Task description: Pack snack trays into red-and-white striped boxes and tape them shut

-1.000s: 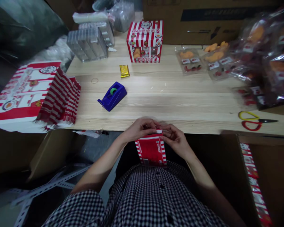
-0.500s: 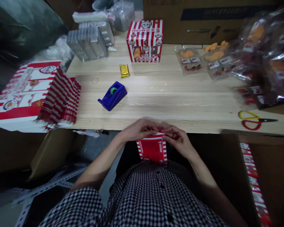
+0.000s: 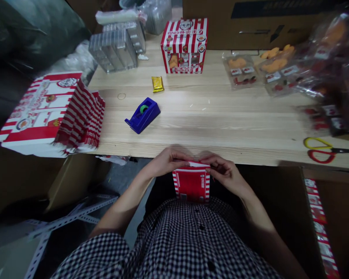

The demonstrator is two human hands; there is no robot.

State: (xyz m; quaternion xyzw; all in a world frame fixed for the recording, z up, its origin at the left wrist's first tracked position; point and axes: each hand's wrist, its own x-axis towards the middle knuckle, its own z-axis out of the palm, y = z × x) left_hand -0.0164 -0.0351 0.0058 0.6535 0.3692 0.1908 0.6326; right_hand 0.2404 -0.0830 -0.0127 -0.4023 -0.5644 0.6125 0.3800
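A red box [image 3: 192,186] with red-and-white striped edges is held upright against my lap, just below the table's front edge. My left hand [image 3: 172,159] pinches its upper left edge, fingers on the far side and thumb toward me. On the upper right corner, my right hand [image 3: 222,169] grips with bent fingers. A white strip shows along the box's top between the hands; the far side of the box is hidden.
On the wooden table [image 3: 174,124] are a blue tape dispenser [image 3: 144,115], a gold packet [image 3: 157,84], a finished striped box [image 3: 184,46], flattened striped boxes [image 3: 46,112], plastic trays [image 3: 113,50], bagged pieces [image 3: 241,71] and scissors [image 3: 322,149]. A cardboard box [image 3: 215,29] stands behind.
The view has shifted slightly, so everything on the table sits a little further right. Between my hands, the top of the red box shows a wider white strip. Both hands keep their hold.
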